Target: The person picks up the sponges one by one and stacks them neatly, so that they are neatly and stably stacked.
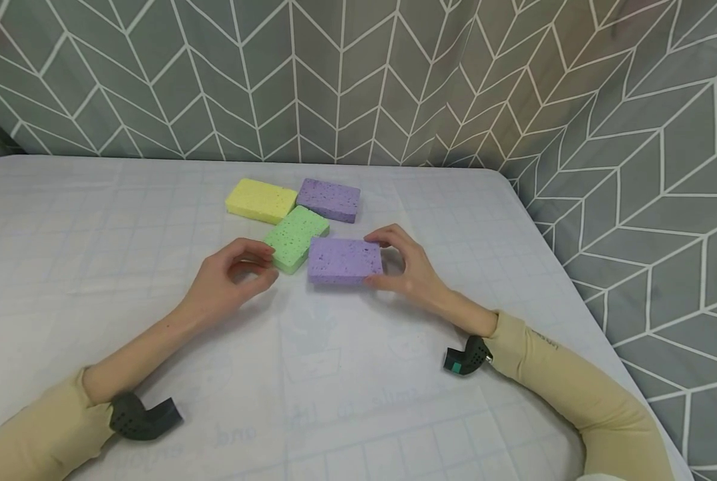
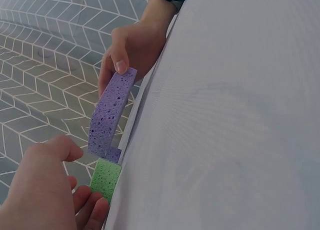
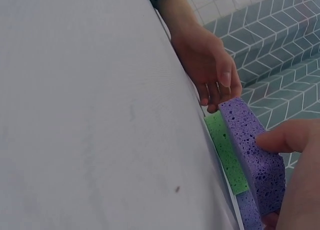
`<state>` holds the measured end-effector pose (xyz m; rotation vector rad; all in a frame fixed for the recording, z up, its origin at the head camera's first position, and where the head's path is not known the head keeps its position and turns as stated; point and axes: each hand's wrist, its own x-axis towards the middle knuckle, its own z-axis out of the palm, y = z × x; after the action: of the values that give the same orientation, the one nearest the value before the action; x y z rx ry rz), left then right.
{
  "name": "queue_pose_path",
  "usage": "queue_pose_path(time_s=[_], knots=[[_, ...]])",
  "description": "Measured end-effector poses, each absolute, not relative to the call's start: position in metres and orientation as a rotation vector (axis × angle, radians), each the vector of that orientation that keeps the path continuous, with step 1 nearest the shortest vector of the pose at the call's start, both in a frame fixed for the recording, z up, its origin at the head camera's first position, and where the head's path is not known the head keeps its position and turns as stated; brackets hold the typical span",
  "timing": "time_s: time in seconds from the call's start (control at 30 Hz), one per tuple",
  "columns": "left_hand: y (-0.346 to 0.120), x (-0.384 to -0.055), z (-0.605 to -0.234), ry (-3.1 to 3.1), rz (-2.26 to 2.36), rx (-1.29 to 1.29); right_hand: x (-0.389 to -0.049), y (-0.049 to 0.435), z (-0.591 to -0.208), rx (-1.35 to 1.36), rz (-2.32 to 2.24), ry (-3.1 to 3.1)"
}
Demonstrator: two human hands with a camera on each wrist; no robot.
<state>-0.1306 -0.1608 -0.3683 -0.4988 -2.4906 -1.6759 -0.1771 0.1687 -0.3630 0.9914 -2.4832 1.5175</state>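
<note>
In the head view my right hand [image 1: 411, 272] grips a light purple sponge [image 1: 343, 261] by its right end, thumb on the near edge and fingers on the far edge. The right wrist view shows this sponge [image 3: 252, 157] lifted and tilted. My left hand [image 1: 226, 279] is at the near left corner of a green sponge [image 1: 298, 238], its fingers loosely bent and its thumb apart from them. Whether the fingertips touch the green sponge, I cannot tell. Behind it lie a yellow sponge [image 1: 261, 200] and a darker purple sponge [image 1: 328, 199].
A white cloth [image 1: 310, 374] with faint grid lines covers the table, whose right edge slopes down past my right arm. Grey patterned curtains [image 1: 310, 80] stand behind and to the right. Each sleeve carries a small black wrist camera [image 1: 468, 355].
</note>
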Motion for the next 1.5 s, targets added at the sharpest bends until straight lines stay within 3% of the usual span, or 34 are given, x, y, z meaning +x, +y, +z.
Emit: queue_pose_path(time_s=[1.5], knots=[[-0.155, -0.127, -0.371, -2.491, -1.552, -0.818, -0.163, 0.158, -0.363, 1.209, 1.517, -2.446]])
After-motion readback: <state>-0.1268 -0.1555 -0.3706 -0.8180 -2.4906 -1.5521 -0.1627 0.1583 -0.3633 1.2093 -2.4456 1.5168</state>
